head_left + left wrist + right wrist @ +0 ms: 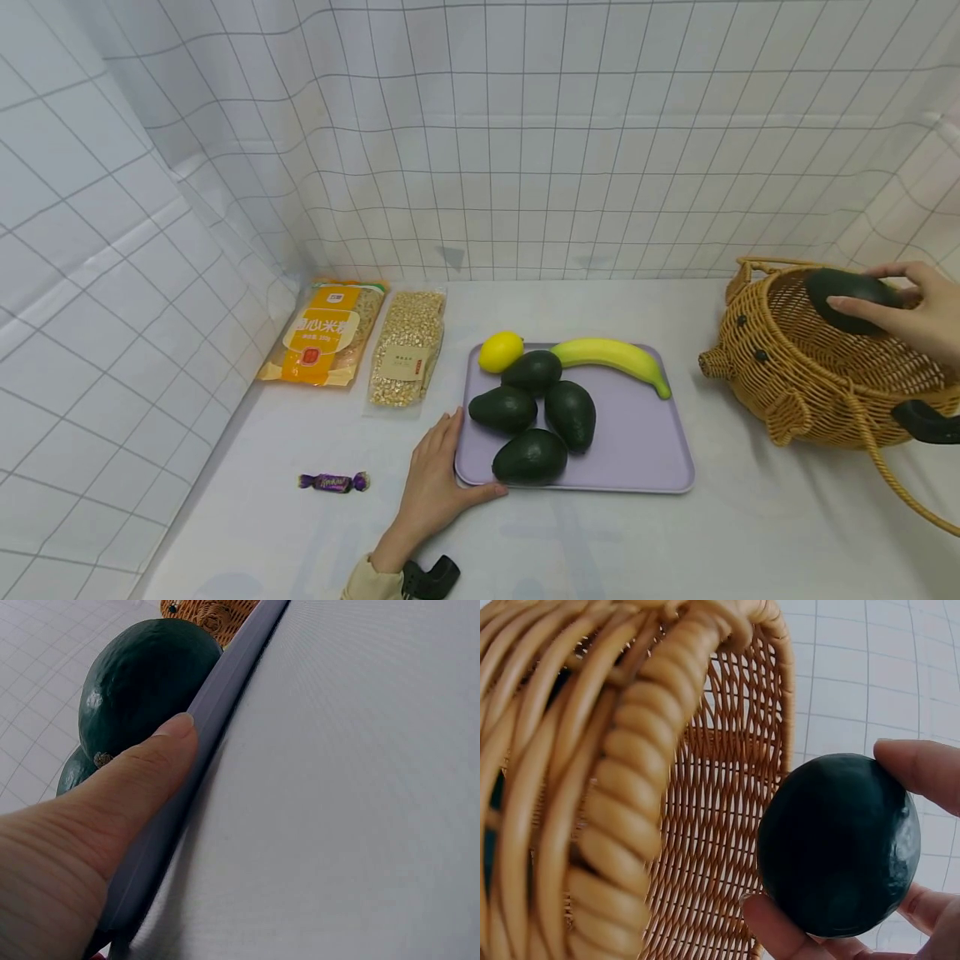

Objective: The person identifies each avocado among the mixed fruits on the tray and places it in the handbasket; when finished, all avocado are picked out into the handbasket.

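Observation:
In the head view my right hand (926, 304) holds a dark green avocado (851, 300) over the mouth of a wicker basket (806, 408) shaped like a pig. The right wrist view shows fingers and thumb gripping the avocado (840, 847) beside the thick woven rim (634, 772). My left hand (435, 479) rests at the front left corner of a lilac tray (637, 450), fingers straight along its left side and thumb on the front edge. On the tray lie several avocados (531, 457), a yellow lemon (500, 352) and a banana (611, 354).
Left of the tray lie an orange-and-yellow food bag (322, 333) and a clear bag of pale grains (407, 350). A purple wrapped candy (333, 482) sits nearer the front. White gridded cloth (525, 150) stands behind the table, and a rope handle (885, 467) hangs from the basket.

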### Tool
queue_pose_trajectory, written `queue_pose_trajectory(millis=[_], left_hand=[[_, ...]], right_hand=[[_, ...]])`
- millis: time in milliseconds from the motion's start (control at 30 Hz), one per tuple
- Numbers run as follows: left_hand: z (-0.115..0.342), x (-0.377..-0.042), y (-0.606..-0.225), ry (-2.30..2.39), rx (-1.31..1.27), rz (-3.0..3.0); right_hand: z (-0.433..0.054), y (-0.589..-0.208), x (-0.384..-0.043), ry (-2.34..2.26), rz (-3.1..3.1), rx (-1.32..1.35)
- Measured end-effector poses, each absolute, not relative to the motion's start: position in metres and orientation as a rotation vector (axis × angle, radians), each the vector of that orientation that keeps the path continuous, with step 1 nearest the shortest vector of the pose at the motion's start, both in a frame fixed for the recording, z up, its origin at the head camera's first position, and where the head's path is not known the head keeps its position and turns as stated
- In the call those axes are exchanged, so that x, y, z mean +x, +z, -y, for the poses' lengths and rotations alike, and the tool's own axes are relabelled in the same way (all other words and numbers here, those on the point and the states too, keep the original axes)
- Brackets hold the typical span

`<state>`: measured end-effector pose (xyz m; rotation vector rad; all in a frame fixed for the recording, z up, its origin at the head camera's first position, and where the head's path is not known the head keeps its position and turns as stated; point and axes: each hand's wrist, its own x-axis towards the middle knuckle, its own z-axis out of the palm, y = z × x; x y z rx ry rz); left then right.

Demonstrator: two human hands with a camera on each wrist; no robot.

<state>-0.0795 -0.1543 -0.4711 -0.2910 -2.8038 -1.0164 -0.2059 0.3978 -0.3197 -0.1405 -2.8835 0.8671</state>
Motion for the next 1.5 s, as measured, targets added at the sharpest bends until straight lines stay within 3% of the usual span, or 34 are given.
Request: queue_pose_trajectory(millis=[233,367,500,733,1000,1500], left_hand=[[0.154,-0.079,-0.470,-1.012,-0.286,2.817],[0.155,-0.079,-0.471,-1.002,-0.288,2.820],[0.155,-0.079,-0.471,-0.979,-0.300,2.807],[0.155,-0.079,-0.472,-0.987,-0.303,2.805],[0.155,-0.079,-0.470,-0.994,-0.291,2.814],[0.155,-0.079,-0.469,-0.990,-0.295,2.816]], right_hand=[[-0.438,-0.359,-0.230,0.879,2.822,-0.134],[-0.420,-0.349,-0.219,0.929,2.784,-0.128],[-0.366,-0.311,-0.186,0.902,2.780,-0.105],[-0.327,-0.306,-0.169,0.861,2.832,-0.013],[-0.278,-0.312,-0.155,0.942,2.736,0.237],[-0.204,-0.358,-0.153,1.008,2.672,0.567]])
